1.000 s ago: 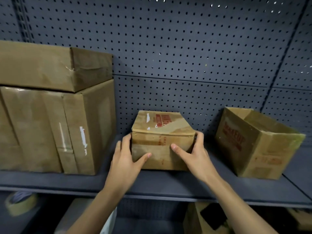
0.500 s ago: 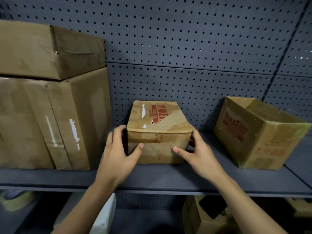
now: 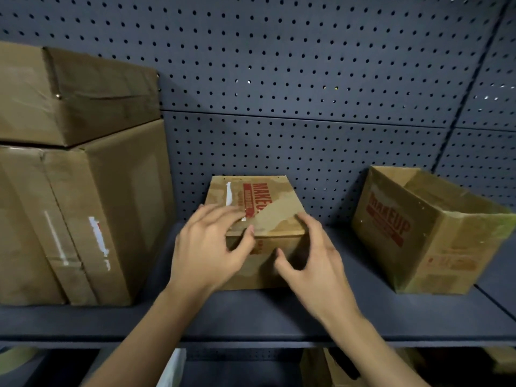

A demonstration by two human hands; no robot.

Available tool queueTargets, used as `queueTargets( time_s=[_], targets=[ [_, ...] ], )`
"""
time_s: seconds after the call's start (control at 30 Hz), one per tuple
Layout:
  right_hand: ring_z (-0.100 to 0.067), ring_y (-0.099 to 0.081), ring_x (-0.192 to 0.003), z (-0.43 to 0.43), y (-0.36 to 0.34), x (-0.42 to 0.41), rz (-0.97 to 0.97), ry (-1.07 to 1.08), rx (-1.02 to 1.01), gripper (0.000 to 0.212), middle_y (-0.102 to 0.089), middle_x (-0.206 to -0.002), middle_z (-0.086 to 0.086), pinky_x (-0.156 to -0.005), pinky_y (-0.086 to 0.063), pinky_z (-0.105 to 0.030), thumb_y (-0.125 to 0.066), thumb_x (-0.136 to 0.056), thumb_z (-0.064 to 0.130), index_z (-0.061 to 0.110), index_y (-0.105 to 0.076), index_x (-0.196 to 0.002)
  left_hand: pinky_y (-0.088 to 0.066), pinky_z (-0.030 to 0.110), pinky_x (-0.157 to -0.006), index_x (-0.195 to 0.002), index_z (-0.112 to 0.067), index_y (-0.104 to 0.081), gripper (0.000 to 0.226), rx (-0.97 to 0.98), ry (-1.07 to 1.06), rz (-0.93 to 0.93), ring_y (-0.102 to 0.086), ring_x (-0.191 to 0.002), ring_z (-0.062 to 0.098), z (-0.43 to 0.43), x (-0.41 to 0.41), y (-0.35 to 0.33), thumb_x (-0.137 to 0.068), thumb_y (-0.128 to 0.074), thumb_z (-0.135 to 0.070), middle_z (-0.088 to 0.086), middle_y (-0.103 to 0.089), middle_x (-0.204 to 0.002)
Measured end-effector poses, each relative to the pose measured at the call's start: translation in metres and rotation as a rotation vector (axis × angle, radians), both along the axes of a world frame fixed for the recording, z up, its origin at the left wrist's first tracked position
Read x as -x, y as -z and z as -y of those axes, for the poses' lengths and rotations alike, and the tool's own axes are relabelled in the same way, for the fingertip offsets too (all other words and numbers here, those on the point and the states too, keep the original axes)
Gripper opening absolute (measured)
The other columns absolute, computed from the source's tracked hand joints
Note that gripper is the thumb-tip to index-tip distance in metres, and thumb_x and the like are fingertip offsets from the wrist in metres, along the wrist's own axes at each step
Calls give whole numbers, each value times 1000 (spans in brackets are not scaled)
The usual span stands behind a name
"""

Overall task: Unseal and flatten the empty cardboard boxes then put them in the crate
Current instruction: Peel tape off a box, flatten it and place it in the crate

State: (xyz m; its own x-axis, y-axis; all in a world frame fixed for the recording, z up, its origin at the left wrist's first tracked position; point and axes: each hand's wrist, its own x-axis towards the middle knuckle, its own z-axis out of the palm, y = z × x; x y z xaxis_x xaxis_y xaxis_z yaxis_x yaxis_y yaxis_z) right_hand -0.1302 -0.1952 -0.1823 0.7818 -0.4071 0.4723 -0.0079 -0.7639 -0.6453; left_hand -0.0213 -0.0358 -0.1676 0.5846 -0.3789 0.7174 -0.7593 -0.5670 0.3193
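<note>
Head view: your hands on a taped box, nothing flattened yet.
Small brown taped cardboard box (image 3: 252, 208) sits mid-shelf (image 3: 279, 317); left hand (image 3: 208, 247) spread on its lid, right hand (image 3: 312, 255) loosely apart at its 3 o'clock corner. Unsealing, flattening, crating remain.

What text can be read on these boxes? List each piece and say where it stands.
"MAKE", rest hidden by tape: red print on top of the small sealed box.
"MAKEUP": red print on the side of the open box.
Smaller red print under both words, and on the fronts: too blurred to read.
</note>
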Motion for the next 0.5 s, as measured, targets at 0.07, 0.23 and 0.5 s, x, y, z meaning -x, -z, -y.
queueTargets(
  time_s=[0.07,0.23,0.5],
  targets=[
    [-12,-49,-123,-3,-1,-2,-1,23,26,71,-48,-141,10,-100,-44,-32,-67,-83,44,40,-27,-142,-47,45,-103,-108,-14,-77,45,53,-17,21,-62,-117,22,2,-1,5,-88,-51,-46,-2,-73,-115],
    [-11,-51,-121,-4,1,-4,-6,61,4,70,-56,-136,7,-99,-44,-29,-68,-82,40,36,-32,-142,-46,41,-104,-101,-14,-79,40,118,-43,29,-65,-112,20,8,0,8,-85,-52,-39,-3,-75,-108],
    [-12,-54,-116,-10,3,-7,16,93,-35,68,-60,-129,3,-94,-40,-20,-68,-81,32,32,-36,-141,-45,37,-103,-93,-14,-79,36,174,-81,18,-67,-107,21,14,0,8,-83,-51,-34,-1,-76,-102]
  ],
)
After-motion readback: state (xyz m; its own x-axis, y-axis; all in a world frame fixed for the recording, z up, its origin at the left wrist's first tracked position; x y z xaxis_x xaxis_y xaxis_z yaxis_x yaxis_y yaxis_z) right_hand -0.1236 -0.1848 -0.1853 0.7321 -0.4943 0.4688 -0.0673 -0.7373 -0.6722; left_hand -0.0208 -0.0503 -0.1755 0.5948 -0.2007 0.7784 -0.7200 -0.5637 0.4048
